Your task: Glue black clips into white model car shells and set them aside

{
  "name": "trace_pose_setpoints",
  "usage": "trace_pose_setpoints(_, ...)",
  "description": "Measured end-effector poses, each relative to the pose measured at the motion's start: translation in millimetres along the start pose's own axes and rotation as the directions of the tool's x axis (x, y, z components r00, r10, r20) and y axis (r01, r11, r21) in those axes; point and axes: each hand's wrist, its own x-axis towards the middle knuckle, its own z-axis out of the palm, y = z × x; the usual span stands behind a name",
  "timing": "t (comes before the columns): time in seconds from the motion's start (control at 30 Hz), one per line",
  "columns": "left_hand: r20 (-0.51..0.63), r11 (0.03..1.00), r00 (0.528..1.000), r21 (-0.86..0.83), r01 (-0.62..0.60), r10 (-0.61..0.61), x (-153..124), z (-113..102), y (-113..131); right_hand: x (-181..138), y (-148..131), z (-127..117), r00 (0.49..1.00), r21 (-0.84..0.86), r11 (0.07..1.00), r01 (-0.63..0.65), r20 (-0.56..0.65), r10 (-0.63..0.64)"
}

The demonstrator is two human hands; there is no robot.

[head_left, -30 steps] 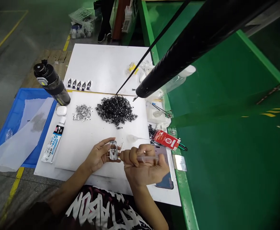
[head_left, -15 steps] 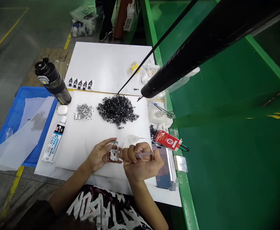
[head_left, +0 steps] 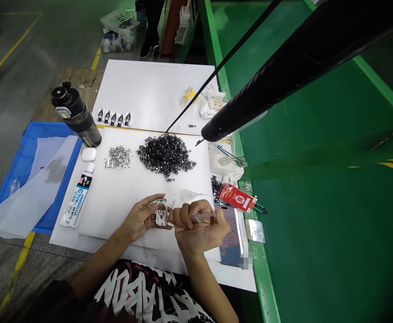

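Above the near edge of the white foam sheet (head_left: 115, 215), my left hand (head_left: 141, 220) pinches a small silver-and-white toy car shell (head_left: 162, 212) between thumb and fingers. Its open underside faces up. A translucent plastic syringe (head_left: 203, 217) lies in the curled fingers of my right hand (head_left: 196, 229), the thumb at its outer end. The right fingertips come close to the shell; they hide the syringe's front end, so contact cannot be made out. Beyond the hands are a heap of small black plastic parts (head_left: 165, 154) and a smaller pile of silvery parts (head_left: 118, 157).
Left are a glue tube (head_left: 78, 197), white case (head_left: 89, 154), dark bottle (head_left: 77, 116) and blue tray (head_left: 1, 197). Several small shells (head_left: 113, 119) stand in a row behind. A black pole (head_left: 243, 103) slants overhead from the right. A phone (head_left: 230, 237) and red packet (head_left: 236, 197) lie right.
The whole view has shifted very slightly. Both hands keep their grip, with the car shell and syringe in nearly the same position.
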Motion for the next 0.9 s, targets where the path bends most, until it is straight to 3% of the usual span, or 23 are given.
trace_pose_setpoints(0.17,0.005,1.000,1.000,0.025,-0.009,0.009,-0.9,-1.2,-0.8,-5.0,-3.4,8.9,1.000,-0.057,0.998,0.023,0.000,-0.023)
trace_pose_setpoints(0.23,0.017,1.000,1.000,0.022,-0.017,0.016,-1.0,-0.9,-1.0,-9.3,-10.1,10.2,0.987,-0.113,0.985,0.132,-0.079,-0.142)
trace_pose_setpoints(0.27,0.027,1.000,0.999,0.015,-0.021,0.020,-1.0,-0.6,-1.1,-10.8,-14.2,8.5,0.953,-0.176,0.956,0.235,-0.152,-0.262)
trace_pose_setpoints(0.33,0.042,1.000,0.999,0.001,-0.026,0.026,-1.0,-0.3,-1.4,-11.3,-21.7,-0.4,0.800,-0.371,0.829,0.417,-0.283,-0.529)
trace_pose_setpoints(0.4,0.049,1.000,0.998,0.000,-0.031,0.031,-1.0,-0.3,-1.7,-9.3,-26.2,-15.1,0.665,-0.572,0.698,0.431,-0.322,-0.674)
trace_pose_setpoints(0.5,0.054,0.999,0.998,0.011,-0.033,0.032,-0.9,-0.8,-2.4,-11.5,-26.3,-36.3,0.648,-0.732,0.592,0.337,-0.276,-0.710)
trace_pose_setpoints(0.57,0.055,0.999,0.998,0.017,-0.030,0.029,-0.4,-0.9,-3.0,-18.8,-23.3,-41.7,0.575,-0.812,0.438,0.386,-0.160,-0.802)
trace_pose_setpoints(0.6,0.053,0.999,0.998,0.018,-0.030,0.029,0.1,-0.7,-3.2,-22.4,-21.2,-40.8,0.571,-0.840,0.364,0.403,-0.080,-0.817)
trace_pose_setpoints(0.63,0.050,0.999,0.998,0.016,-0.031,0.030,0.5,-0.4,-3.5,-24.5,-18.6,-37.7,0.605,-0.859,0.304,0.411,0.008,-0.796)
trace_pose_setpoints(0.67,0.046,0.999,0.998,0.013,-0.037,0.036,1.0,-0.1,-3.6,-24.0,-15.5,-32.9,0.678,-0.871,0.271,0.411,0.093,-0.729)
trace_pose_setpoints(0.73,0.032,0.998,0.998,0.004,-0.056,0.056,1.9,0.5,-3.9,-13.2,-7.7,-21.6,0.845,-0.885,0.254,0.389,0.233,-0.481)
trace_pose_setpoints(0.77,0.024,0.998,0.998,0.003,-0.065,0.065,2.4,0.6,-4.1,-3.3,-2.9,-16.5,0.878,-0.887,0.236,0.397,0.292,-0.380)
trace_pose_setpoints(0.9,0.011,0.996,0.996,0.002,-0.085,0.085,4.3,-0.5,-4.9,47.0,19.9,-10.5,0.875,-0.851,0.238,0.469,0.410,-0.257)
